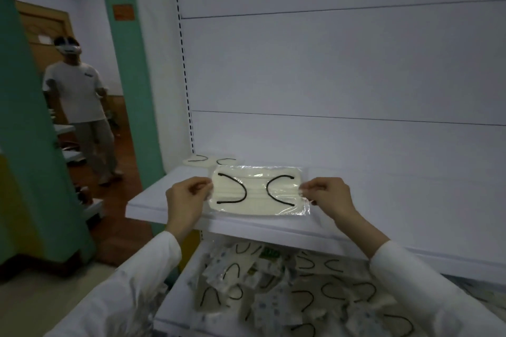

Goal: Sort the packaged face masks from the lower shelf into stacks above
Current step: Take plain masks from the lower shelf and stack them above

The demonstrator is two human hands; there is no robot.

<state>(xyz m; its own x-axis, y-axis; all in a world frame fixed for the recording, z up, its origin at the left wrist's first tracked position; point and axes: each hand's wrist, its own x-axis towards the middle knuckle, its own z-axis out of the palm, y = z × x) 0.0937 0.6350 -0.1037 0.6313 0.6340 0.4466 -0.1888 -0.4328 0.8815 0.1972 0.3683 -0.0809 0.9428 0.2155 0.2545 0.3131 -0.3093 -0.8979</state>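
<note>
The sorting is judged to be at an early stage. One cream pleated face mask with black ear loops, sealed in a clear plastic sleeve (257,190), is held flat over the white upper shelf board (149,201), near its front edge. Whether it already rests on the board cannot be told. Its left edge is pinched by the left hand (186,197) and its right edge by the right hand (328,197), fingertips closed on the film.

At the back left corner of the same board a small pile of like cream masks (197,160) is laid. Two loop arcs are seen there, so one or two packets are counted; which cannot be told.

Most of the work is left. On the white lower shelf (175,312) a loose heap of packets (309,293) is spread, cream ones mixed with white ones printed with blue spots (269,306). Well over a dozen are judged to lie there; an exact count is prevented by overlap and blur.

One bystander in a white T-shirt (74,90) is seen beyond the doorway on the left.
</note>
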